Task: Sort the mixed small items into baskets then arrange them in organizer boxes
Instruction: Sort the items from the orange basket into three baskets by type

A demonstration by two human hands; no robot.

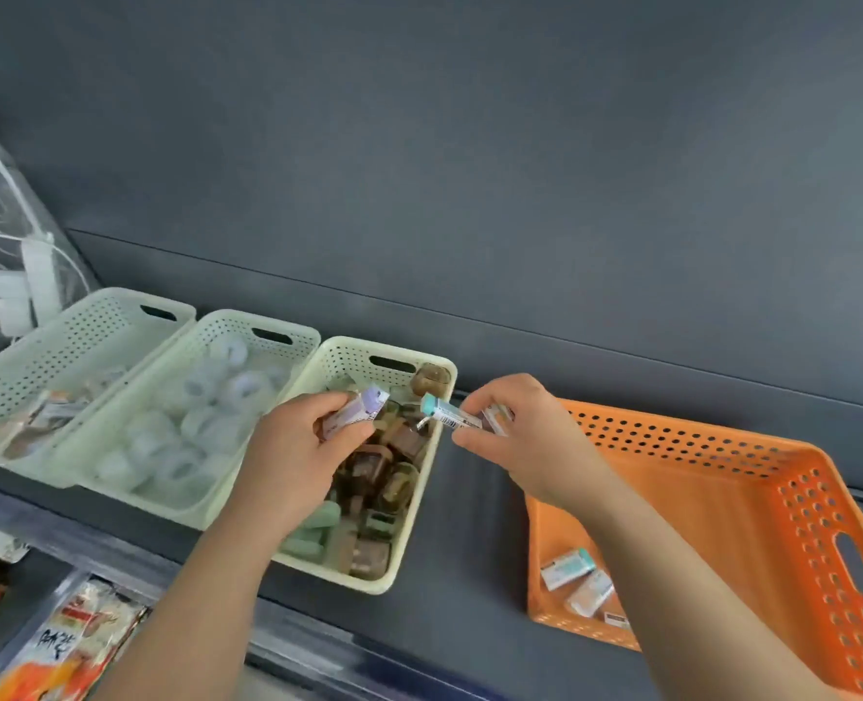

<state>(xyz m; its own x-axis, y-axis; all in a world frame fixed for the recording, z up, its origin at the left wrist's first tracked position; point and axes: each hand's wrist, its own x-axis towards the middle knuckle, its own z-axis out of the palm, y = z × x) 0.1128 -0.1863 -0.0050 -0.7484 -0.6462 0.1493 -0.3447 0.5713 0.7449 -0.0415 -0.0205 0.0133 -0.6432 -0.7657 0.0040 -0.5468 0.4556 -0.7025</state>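
My left hand (303,442) grips a small purple-and-white packet (356,412) over the third pale basket (421,359), which is full of brown and green clips. My right hand (515,437) pinches a teal-capped stick with a barcode label (449,414) together with another small packet (497,414), just right of that basket. An orange basket (753,478) on the right holds a few small white-and-teal packets (568,569).
Two more pale baskets stand at the left: one with white tape rolls (201,397), one with small wrapped items (50,412). A white power strip and cables (35,275) sit at the far left. Printed packets (80,629) lie in a tray below the shelf edge.
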